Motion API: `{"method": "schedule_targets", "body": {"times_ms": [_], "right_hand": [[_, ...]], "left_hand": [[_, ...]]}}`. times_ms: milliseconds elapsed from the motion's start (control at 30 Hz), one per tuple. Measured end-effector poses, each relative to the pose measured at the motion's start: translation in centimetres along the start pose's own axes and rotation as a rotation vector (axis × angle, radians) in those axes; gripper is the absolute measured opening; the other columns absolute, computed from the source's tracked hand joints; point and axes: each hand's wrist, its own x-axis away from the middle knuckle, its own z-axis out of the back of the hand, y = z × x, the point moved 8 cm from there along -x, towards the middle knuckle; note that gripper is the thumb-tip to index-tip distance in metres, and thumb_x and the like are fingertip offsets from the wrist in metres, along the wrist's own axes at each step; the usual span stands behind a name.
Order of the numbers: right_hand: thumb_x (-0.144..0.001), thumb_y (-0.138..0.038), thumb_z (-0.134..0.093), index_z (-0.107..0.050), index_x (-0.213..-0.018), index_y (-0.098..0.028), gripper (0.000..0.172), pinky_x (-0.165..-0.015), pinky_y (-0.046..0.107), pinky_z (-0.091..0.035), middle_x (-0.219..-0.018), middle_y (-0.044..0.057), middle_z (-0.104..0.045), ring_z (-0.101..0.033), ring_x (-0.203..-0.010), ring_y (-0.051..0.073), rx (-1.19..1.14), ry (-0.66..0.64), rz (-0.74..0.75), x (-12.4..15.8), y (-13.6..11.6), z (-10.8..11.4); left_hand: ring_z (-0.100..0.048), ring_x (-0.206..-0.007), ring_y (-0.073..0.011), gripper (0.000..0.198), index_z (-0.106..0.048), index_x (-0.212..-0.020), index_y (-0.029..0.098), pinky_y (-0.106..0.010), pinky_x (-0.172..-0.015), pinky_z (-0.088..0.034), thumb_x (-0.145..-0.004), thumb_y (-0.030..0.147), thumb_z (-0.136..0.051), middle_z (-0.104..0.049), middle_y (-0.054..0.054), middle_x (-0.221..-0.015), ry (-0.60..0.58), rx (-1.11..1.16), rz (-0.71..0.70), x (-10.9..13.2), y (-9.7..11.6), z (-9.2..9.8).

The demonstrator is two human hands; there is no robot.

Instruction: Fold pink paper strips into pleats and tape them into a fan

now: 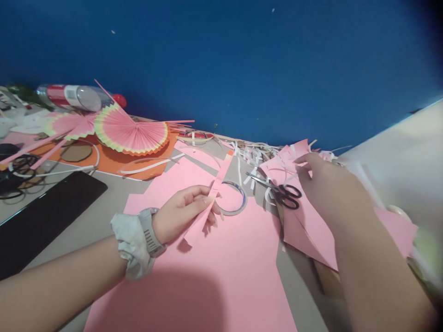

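Left hand (188,207) pinches pink strip (218,181); tape roll (243,199) at three o'clock. Right hand (321,186): grip I cannot tell.

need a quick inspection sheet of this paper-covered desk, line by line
surface: grey tabletop, largely covered by a pink sheet
job's things: pink strip held; tape roll on the pink sheet; scissors to its right
clutter: white scraps, pleated pink fans, a bottle lying on its side, a black slab
grips: left grip holds the pink strip; right grip is at the pink paper pieces, contact unclear
cables: dark loops at left edge, cord or handles unclear
surroundings: blue wall behind, pale surface on the right
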Motion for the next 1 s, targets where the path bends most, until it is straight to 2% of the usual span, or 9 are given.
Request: {"method": "schedule_targets", "body": {"times_ms": [167,233,333,400,500,600,733,900,1000], "right_hand": [[-0.084,-0.027,-0.039,-0.053,-0.107,-0.020,0.028,-0.063,0.045,-0.037,-0.099,0.018,-0.060,-0.055,-0.087,0.038,0.052,0.053,-0.054,0.4,-1.0,1.0],[-0.088,-0.032,-0.037,-0.056,-0.108,-0.022,0.030,-0.065,0.045,-0.040,-0.100,0.015,-0.062,-0.057,-0.087,0.036,-0.033,-0.028,-0.011,0.6,-2.0,0.7],[-0.088,-0.045,-0.042,-0.062,-0.105,-0.027,0.031,-0.065,0.036,-0.048,-0.096,0.005,-0.067,-0.063,-0.082,0.025,-0.215,-0.258,0.099,1.3,-4.3,-1.0],[-0.084,-0.046,-0.052,-0.061,-0.108,-0.028,0.031,-0.069,0.030,-0.051,-0.098,0.002,-0.068,-0.064,-0.086,0.020,-0.433,-0.486,0.207,2.3,-6.5,-2.9],[-0.081,-0.042,-0.060,-0.059,-0.109,-0.024,0.033,-0.082,0.033,-0.050,-0.103,0.004,-0.066,-0.062,-0.095,0.020,-1.033,-0.837,0.374,4.4,-9.9,-4.4],[-0.079,-0.041,-0.063,-0.052,-0.122,-0.028,0.047,-0.090,0.036,-0.046,-0.117,0.004,-0.060,-0.058,-0.106,0.021,-1.396,-0.855,0.348,4.5,-10.2,-4.6],[-0.071,-0.044,-0.071,-0.051,-0.124,-0.033,0.057,-0.098,0.038,-0.039,-0.131,0.002,-0.050,-0.043,-0.125,0.025,-1.502,-0.847,0.365,4.6,-9.8,-4.4],[-0.061,-0.036,-0.080,-0.034,-0.137,-0.037,0.089,-0.107,0.034,-0.028,-0.138,-0.001,-0.043,-0.036,-0.130,0.021,-1.502,-1.165,0.540,6.8,-11.1,-4.3],[-0.056,-0.029,-0.084,-0.032,-0.139,-0.035,0.098,-0.108,0.030,-0.025,-0.138,0.000,-0.042,-0.036,-0.130,0.019,-1.479,-1.183,0.563,7.4,-11.5,-4.4]], "left_hand": [[-0.063,-0.061,-0.0138,0.011,-0.059,-0.090,0.016,-0.028,-0.056,-0.053,-0.085,0.025,-0.058,-0.064,-0.003,-0.076,-0.087,0.122,0.072,0.2,-0.4,-0.5],[-0.063,-0.061,-0.0129,0.012,-0.061,-0.090,0.015,-0.028,-0.058,-0.054,-0.084,0.025,-0.059,-0.064,-0.003,-0.075,-0.143,0.179,0.101,0.3,-0.4,-0.8],[-0.064,-0.060,-0.0127,0.017,-0.061,-0.095,0.015,-0.026,-0.061,-0.053,-0.082,0.026,-0.062,-0.065,-0.002,-0.070,-0.254,0.254,0.135,0.5,-0.1,-1.5],[-0.065,-0.060,-0.0136,0.021,-0.061,-0.098,0.015,-0.027,-0.061,-0.052,-0.081,0.026,-0.063,-0.066,-0.002,-0.067,-0.343,0.286,0.164,0.8,0.0,-2.0],[-0.066,-0.059,-0.0147,0.020,-0.061,-0.099,0.016,-0.028,-0.061,-0.052,-0.081,0.025,-0.062,-0.067,-0.003,-0.067,-0.477,0.303,0.228,1.6,-0.2,-2.7],[-0.066,-0.059,-0.0160,0.022,-0.062,-0.103,0.016,-0.028,-0.058,-0.051,-0.084,0.026,-0.058,-0.068,-0.004,-0.069,-0.604,0.287,0.315,2.3,-0.7,-3.4],[-0.064,-0.056,-0.0136,0.024,-0.064,-0.105,0.014,-0.023,-0.054,-0.048,-0.084,0.024,-0.058,-0.068,-0.005,-0.068,-0.718,0.239,0.402,3.0,-0.9,-3.8],[-0.060,-0.051,-0.0110,0.028,-0.066,-0.106,0.014,-0.019,-0.050,-0.045,-0.082,0.028,-0.061,-0.066,-0.002,-0.063,-0.751,0.183,0.444,3.5,-1.2,-3.4],[-0.060,-0.052,-0.0107,0.030,-0.067,-0.106,0.014,-0.019,-0.049,-0.045,-0.080,0.029,-0.063,-0.067,-0.003,-0.067,-0.784,0.132,0.472,3.7,-1.7,-3.2]]}}
